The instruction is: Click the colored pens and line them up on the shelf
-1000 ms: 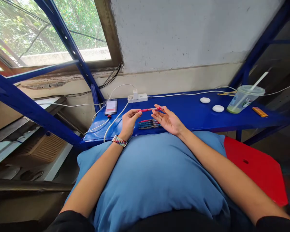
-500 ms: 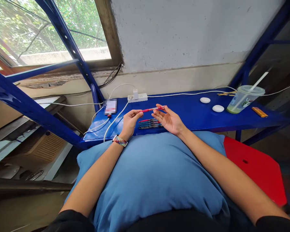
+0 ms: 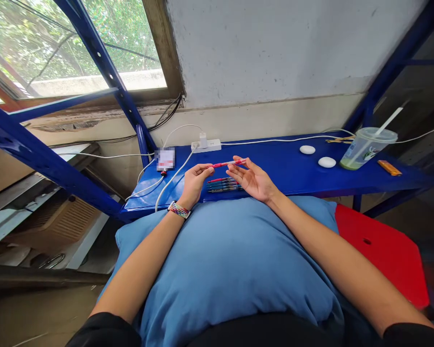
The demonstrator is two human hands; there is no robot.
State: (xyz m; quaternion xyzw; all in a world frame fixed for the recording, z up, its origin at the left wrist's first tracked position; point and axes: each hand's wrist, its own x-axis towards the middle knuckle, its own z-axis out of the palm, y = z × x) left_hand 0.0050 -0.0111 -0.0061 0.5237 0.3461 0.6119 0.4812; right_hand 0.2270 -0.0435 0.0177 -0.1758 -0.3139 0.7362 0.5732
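Note:
A slim red pen [image 3: 222, 165] is held level above the front part of the blue table [image 3: 282, 164]. My left hand [image 3: 195, 183] pinches its left end between thumb and fingers. The right end sits between the thumb and fingertips of my right hand [image 3: 255, 180], whose lower fingers are loosely bent, palm turned up. Just beneath and behind the hands, several pens [image 3: 222, 185] lie side by side on the table, partly covered by my right fingers. A blue pillow [image 3: 246, 250] lies under my forearms.
A white power strip [image 3: 211, 144] with cables is at the back. Two white egg-shaped objects [image 3: 326, 162], a plastic cup with straw [image 3: 365, 147] and an orange packet [image 3: 389, 167] are at the right. A red stool [image 3: 383, 250] stands beside the pillow.
The pen's parts look closer together, with less of the pale middle showing between my hands. Both hands have stayed almost in place.

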